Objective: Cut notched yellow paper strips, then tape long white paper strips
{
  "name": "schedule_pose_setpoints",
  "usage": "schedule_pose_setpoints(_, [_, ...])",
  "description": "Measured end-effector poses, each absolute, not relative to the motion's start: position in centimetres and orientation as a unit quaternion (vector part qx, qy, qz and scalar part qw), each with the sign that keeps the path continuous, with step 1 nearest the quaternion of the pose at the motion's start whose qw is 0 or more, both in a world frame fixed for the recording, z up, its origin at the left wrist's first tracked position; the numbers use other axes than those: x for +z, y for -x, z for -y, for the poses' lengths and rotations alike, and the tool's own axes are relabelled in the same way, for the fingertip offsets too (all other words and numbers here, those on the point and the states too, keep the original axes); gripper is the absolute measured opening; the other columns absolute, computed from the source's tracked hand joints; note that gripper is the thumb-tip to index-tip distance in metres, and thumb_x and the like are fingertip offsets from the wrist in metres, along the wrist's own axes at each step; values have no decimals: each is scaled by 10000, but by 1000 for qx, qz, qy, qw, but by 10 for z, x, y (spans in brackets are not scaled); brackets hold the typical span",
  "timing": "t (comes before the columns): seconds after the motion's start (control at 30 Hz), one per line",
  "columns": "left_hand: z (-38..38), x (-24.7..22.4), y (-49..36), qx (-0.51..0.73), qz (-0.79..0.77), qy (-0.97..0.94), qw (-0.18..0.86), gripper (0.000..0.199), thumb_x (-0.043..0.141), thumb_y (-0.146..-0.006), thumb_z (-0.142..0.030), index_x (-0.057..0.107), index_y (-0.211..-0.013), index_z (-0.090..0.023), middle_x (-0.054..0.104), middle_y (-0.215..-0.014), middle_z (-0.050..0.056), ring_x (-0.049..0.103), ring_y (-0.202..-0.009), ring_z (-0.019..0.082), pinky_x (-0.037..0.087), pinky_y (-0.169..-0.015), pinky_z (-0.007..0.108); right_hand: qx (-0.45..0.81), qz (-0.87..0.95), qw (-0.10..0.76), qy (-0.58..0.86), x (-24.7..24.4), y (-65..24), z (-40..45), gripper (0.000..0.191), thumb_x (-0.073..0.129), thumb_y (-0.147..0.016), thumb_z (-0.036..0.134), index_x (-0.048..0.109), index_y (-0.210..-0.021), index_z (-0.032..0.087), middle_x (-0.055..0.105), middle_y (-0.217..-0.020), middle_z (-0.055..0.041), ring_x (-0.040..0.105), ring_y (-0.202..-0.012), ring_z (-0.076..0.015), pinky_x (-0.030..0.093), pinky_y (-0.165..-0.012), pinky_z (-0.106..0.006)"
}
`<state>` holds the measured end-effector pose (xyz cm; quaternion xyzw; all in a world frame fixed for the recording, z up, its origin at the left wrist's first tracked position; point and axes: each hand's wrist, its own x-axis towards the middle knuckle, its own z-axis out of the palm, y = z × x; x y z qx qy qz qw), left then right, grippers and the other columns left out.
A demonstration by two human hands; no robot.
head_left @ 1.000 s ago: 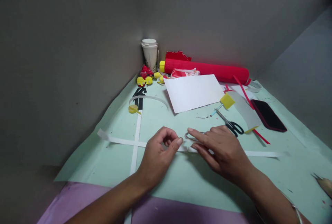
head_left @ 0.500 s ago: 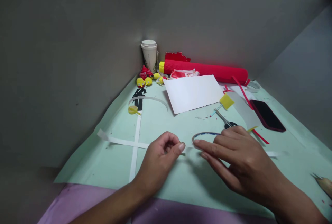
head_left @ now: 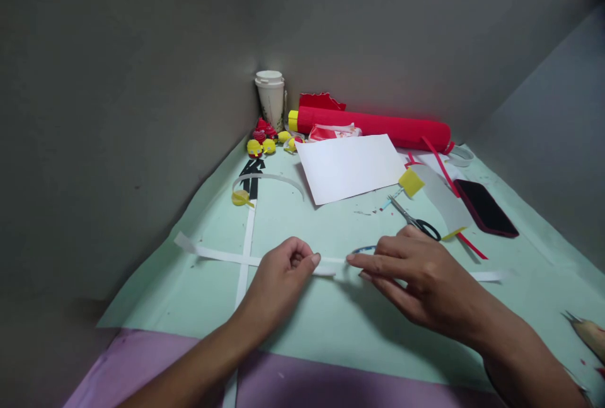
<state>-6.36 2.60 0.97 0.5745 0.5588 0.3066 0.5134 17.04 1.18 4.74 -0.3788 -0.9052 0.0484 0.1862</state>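
Observation:
My left hand is closed in a pinch, thumb against curled fingers. A narrow white paper strip runs from its fingertips to my right fingertips. Below the left thumb, another white strip end shows. My right hand is closed, index finger extended and thumb beneath it, on a thin strip whose blue-patterned curve arches behind the fingers; the rest is hidden. To the left, two long white strips cross on the green sheet. Past the right wrist, a white strip end sticks out.
Black-handled scissors, a phone and a yellow square lie right. White paper lies in front of a red roll. A cup, small red-yellow pieces and black strips are far left. Walls stand behind and left.
My right hand has shifted slightly left and the patterned curve has flattened. White strip now shows between my hands and below my left thumb.

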Motion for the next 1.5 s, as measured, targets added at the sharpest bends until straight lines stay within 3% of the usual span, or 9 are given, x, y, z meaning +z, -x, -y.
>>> schedule_pose_setpoints(0.27, [-24, -1, 63, 287, -569, -571, 518, 234, 582, -783, -419, 548, -726, -195, 474, -604, -40, 422, -575, 140, 301, -535, 246, 51, 916, 145, 370, 41, -168, -11, 333, 558, -890, 156, 652, -1189, 269, 592, -658, 19, 503, -595, -131, 295, -626, -300])
schedule_pose_setpoints(0.43, [-26, -7, 61, 280, -582, -580, 496, 224, 581, -785, -411, 549, -724, -199, 509, -629, -24, 455, -597, 153, 325, -545, 251, 60, 911, 121, 389, 35, -165, -13, 258, 544, -892, 149, 689, -1062, 277, 604, -660, 18, 486, -574, -132, 285, -623, -307])
schedule_pose_setpoints(0.87, [-25, -13, 60, 251, -592, -636, 427, 170, 542, -818, -354, 556, -719, -217, 570, -635, -13, 493, -592, 165, 309, -544, 264, 57, 908, 72, 409, 29, -162, -13, 255, 542, -857, 133, 677, -1021, 275, 590, -669, 18, 471, -581, -141, 257, -636, -315])
schedule_pose_setpoints(1.27, [-23, -11, 59, 203, -600, -659, 405, 131, 518, -842, -301, 542, -757, -205, 573, -653, -27, 516, -613, 153, 333, -576, 265, 35, 898, 101, 428, 34, -162, -11, 260, 534, -908, 190, 655, -1126, 265, 615, -715, 4, 478, -611, -157, 285, -650, -307])
schedule_pose_setpoints(1.4, [-17, -14, 58, 199, -576, -710, 352, 53, 530, -848, -240, 560, -832, -200, 599, -769, -10, 530, -667, 149, 374, -624, 273, 13, 894, 116, 432, 31, -162, -12, 221, 518, -930, 217, 691, -1065, 239, 625, -704, -12, 466, -591, -157, 286, -632, -306])
schedule_pose_setpoints(1.5, [-9, -19, 57, 204, -539, -766, 285, 126, 491, -881, -187, 592, -954, -209, 599, -900, 15, 550, -774, 164, 416, -695, 292, 6, 893, 115, 435, 27, -162, -14, 211, 517, -933, 218, 713, -1010, 231, 631, -695, -17, 467, -582, -155, 289, -622, -307])
